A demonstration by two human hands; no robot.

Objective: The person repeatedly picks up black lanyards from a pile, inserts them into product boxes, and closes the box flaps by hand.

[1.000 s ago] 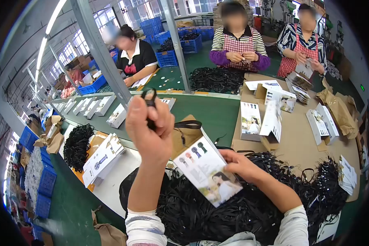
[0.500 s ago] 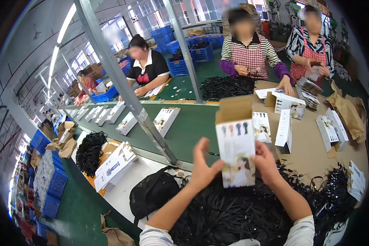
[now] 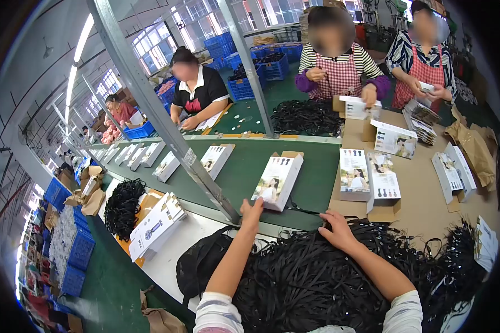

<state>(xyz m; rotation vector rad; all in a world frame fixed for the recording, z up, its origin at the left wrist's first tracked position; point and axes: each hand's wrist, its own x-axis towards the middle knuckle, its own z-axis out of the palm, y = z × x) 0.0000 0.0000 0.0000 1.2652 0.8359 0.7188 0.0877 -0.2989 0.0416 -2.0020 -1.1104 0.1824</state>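
A white printed box (image 3: pixel 278 180) with an open brown top flap lies on the green belt (image 3: pixel 311 166). My left hand (image 3: pixel 251 213) is at the box's near left corner, its fingers close to the edge; whether it grips the box is hard to tell. My right hand (image 3: pixel 338 229) is over the back edge of the pile of black straps (image 3: pixel 311 272), with its fingertips at a thin black strap (image 3: pixel 308 211) that runs toward the box. Its fingers are bent, and their hold on the strap is too small to make out.
More boxes (image 3: pixel 215 160) lie along the belt behind a metal post (image 3: pixel 178 144). Two boxes stand side by side on the cardboard (image 3: pixel 422 211) at right. A black bag (image 3: pixel 203 261) and flat cartons (image 3: pixel 155 227) are at left. Several people (image 3: pixel 336 72) work across the belt.
The box has gone from between my hands down onto the belt. My hands have moved apart, the right one to the straps. A co-worker has lifted a box across the table.
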